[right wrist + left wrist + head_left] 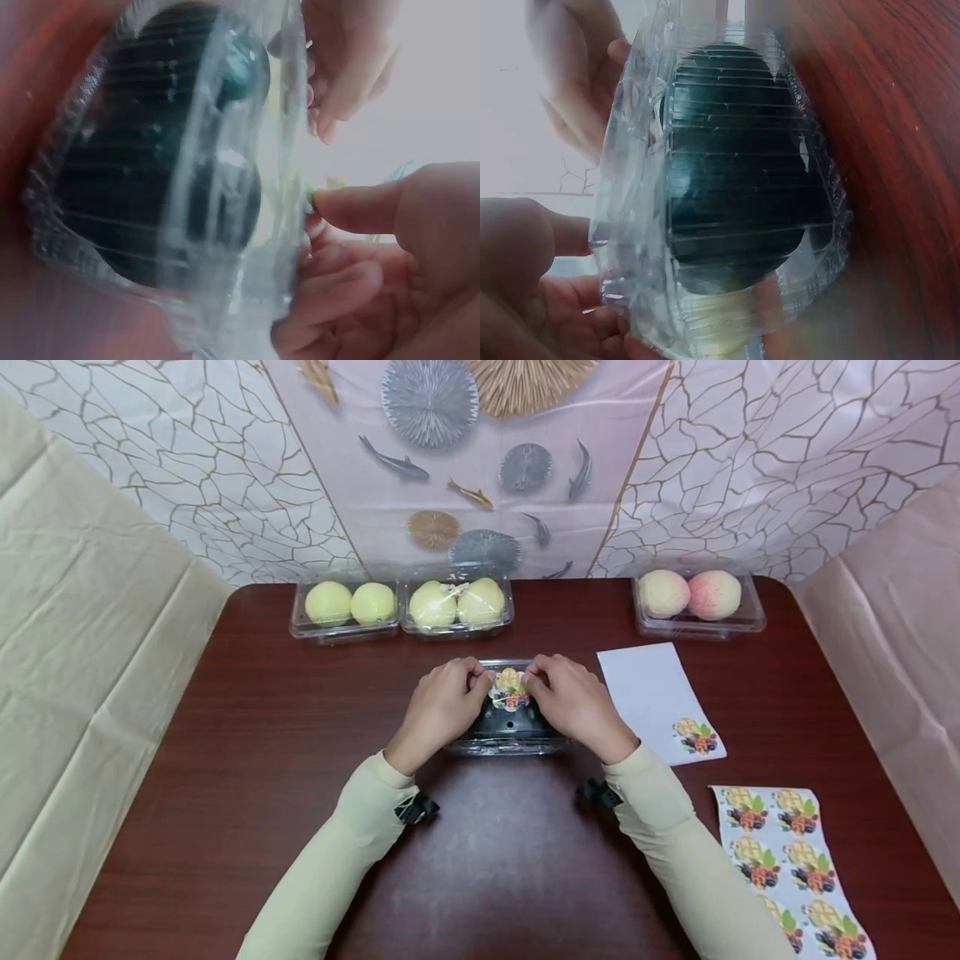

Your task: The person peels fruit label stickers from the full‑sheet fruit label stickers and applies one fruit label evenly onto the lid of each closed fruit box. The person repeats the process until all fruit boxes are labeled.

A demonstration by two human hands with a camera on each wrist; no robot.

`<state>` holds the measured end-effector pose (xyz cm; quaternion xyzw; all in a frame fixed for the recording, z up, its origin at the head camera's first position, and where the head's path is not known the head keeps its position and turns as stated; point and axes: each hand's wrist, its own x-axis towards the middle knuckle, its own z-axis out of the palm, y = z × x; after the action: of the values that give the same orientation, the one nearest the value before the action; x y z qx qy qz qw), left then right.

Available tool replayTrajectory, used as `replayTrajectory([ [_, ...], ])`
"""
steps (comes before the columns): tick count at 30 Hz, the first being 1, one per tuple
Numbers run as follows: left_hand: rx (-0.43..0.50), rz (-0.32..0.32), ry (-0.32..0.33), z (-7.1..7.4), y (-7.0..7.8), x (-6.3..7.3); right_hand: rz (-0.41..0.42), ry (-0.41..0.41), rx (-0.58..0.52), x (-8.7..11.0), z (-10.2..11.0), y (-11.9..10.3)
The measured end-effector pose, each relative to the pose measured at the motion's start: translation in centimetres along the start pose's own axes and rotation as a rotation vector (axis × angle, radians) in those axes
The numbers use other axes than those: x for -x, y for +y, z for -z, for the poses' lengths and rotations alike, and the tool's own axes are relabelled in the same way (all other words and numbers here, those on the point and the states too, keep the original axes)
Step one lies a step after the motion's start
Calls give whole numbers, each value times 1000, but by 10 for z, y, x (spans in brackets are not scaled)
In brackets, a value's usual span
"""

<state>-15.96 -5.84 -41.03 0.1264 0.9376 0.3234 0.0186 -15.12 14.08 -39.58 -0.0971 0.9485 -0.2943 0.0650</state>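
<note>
A clear plastic clamshell box (506, 747) stands on the table in front of me, holding dark green, glossy, rounded fruit (731, 172) whose exact kind I cannot tell. Over its lid lies a scalloped fruit-print sticker (510, 691). My left hand (444, 700) pinches the sticker's left edge between thumb and curled fingers. On the opposite edge, my right hand (576, 703) pinches it the same way, its thumb (367, 208) close against the lid in the right wrist view. Whether the sticker's middle touches the lid is hard to see.
Two clear boxes of yellow-green fruit (351, 603) stand side by side at the back left. Another box with two peaches (712, 595) is at the back right. To the right lie a white sheet (648, 693) bearing one sticker and a sheet of several stickers (787, 868).
</note>
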Motion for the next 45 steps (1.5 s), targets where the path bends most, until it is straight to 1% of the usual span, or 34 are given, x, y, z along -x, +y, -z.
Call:
replayTrajectory([
  [3,-11,21,-6,-1,1,-2,7,-30,26,-4,2,0],
  [6,-33,34,-29,-2,2,-4,8,10,12,-6,0,0],
  [10,-62,46,-66,0,5,-7,42,72,-26,-5,-3,0],
  [13,-67,61,-75,2,6,-8,80,65,-11,-4,-5,-1],
  [18,-83,63,-63,3,7,-9,111,40,53,-4,-7,-3],
  [24,-124,38,-50,2,8,-9,124,39,86,-5,-8,-3],
  [27,-128,39,-50,2,8,-10,128,40,107,-5,-8,-4],
  [30,-146,41,-34,1,9,-9,148,48,136,-4,-8,-5],
  [34,-175,37,4,-1,9,-8,200,72,185,-4,-11,-5],
  [38,-183,29,28,-3,8,-8,239,99,227,-3,-12,-6],
  [45,-176,25,33,-5,7,-10,273,130,268,-2,-15,-5],
])
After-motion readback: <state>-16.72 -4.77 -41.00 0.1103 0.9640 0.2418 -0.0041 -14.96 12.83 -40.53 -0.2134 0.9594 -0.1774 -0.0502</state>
